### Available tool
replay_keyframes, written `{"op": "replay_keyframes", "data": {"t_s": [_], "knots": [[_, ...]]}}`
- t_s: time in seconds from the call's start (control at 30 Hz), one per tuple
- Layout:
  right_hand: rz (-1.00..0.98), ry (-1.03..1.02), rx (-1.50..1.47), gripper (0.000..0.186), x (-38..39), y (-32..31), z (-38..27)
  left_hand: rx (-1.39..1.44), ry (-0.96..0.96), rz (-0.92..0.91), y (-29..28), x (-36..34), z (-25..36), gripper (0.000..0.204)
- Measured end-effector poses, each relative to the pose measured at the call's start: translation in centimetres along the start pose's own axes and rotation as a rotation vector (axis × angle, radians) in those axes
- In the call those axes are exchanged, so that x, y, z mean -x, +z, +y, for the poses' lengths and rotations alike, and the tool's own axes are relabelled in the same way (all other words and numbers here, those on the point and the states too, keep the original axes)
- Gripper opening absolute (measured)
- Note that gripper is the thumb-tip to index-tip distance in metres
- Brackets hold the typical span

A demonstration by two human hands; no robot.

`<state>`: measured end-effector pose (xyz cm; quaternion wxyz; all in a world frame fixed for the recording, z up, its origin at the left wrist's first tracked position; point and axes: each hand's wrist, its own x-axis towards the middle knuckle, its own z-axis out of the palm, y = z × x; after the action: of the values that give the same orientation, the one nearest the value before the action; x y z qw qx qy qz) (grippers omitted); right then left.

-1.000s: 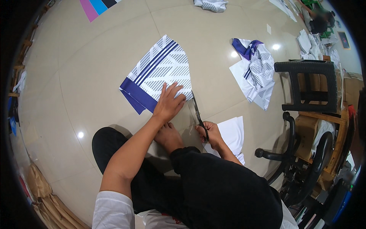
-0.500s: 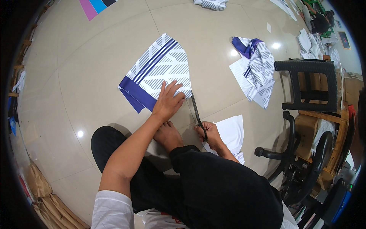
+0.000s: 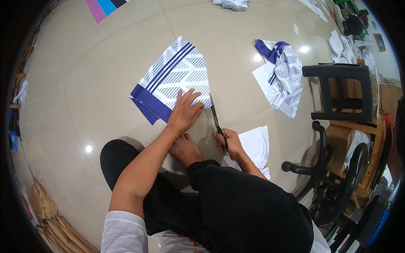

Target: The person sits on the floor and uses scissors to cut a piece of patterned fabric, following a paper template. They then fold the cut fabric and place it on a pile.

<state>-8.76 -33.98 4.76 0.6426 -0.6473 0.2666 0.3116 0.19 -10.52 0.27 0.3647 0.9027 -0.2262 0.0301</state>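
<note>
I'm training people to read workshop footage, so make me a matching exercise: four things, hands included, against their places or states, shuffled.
Column one
1. Left hand
2. Scissors
3. Stool
4. Right hand

Column two
A. Black, standing to the right of the crumpled cloth
B. Gripping a cutting tool
C. Fingers spread on top of the laid-out patterned cloth
D. Blades at the right edge of the laid-out patterned cloth

Right pairs: 1-C, 2-D, 3-A, 4-B
</note>
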Motion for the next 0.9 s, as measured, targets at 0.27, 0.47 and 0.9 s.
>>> {"op": "replay_keyframes", "data": {"t_s": [0.27, 0.47, 0.9], "knots": [[0.025, 0.022, 0.012, 0.029, 0.2, 0.1, 0.5, -0.008, -0.003, 0.001, 0.0, 0.0, 0.1, 0.018], [0.016, 0.023, 0.0, 0.027, 0.6, 0.5, 0.5, -0.046, -0.023, -0.041, 0.1, 0.1, -0.1, 0.012], [0.024, -0.013, -0.034, 0.032, -0.7, 0.9, -0.6, -0.041, -0.024, -0.051, 0.0, 0.0, 0.0, 0.013]]}}
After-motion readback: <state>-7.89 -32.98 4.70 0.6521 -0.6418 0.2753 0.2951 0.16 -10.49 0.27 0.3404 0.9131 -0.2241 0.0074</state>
